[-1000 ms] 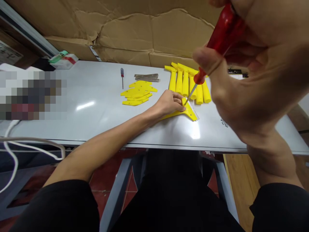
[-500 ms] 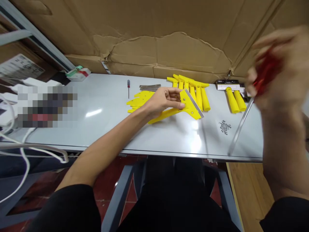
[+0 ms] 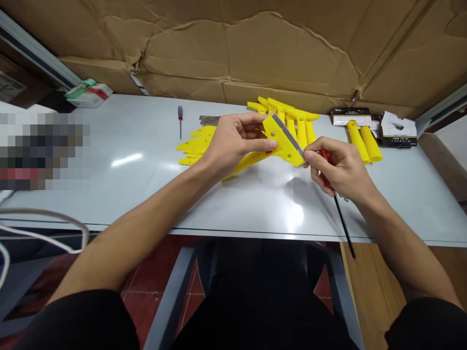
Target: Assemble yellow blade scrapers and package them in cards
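In the head view, we see both hands meeting at one yellow scraper (image 3: 283,147), held above the table (image 3: 146,189) near the middle. Our left hand (image 3: 232,145), at nine o'clock from the scraper's head, grips it where the handle begins. Our right hand (image 3: 341,167) has come in from well apart to four o'clock; its thumb and fingertips seem to pinch the lower end of the metal blade (image 3: 288,135).

The red screwdriver (image 3: 340,209) no longer points into the scraper as it did a second ago: we now have it tucked in the right palm, shaft towards five o'clock. Two screws (image 3: 273,133) sit in the head, so we judge the driving has paused and the work is now handling the blade by its end.

Yellow plates (image 3: 199,141) lie at nine o'clock, more yellow scrapers (image 3: 301,131) at twelve and a packed pair (image 3: 362,138) at three. Our right hand mostly hides the loose screws.
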Demonstrator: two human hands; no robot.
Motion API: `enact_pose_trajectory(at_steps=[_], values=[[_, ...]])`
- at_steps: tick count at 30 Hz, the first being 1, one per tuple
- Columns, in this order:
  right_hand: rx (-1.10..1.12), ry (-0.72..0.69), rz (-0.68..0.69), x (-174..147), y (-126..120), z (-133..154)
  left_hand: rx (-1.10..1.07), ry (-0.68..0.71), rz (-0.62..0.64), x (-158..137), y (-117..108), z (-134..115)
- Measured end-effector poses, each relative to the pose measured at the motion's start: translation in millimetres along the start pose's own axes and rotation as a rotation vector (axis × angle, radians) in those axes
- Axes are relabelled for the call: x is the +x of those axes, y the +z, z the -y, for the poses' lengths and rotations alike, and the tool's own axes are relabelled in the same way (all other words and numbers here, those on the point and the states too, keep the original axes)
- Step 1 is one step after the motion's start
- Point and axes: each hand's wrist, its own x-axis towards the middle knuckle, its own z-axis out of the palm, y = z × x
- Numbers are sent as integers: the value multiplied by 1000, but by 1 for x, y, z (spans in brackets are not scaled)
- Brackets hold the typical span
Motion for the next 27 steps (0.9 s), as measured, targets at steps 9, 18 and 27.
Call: enact_pose_trajectory(at_steps=[9, 18, 27], values=[[100, 31, -54, -2, 8, -3, -14, -22, -67, -5, 4, 1], [228, 53, -147, 1, 12, -11, 291, -200, 255, -1, -4, -4], [88, -7, -241, -4, 20, -8, 384, -67, 89, -9, 1, -6]])
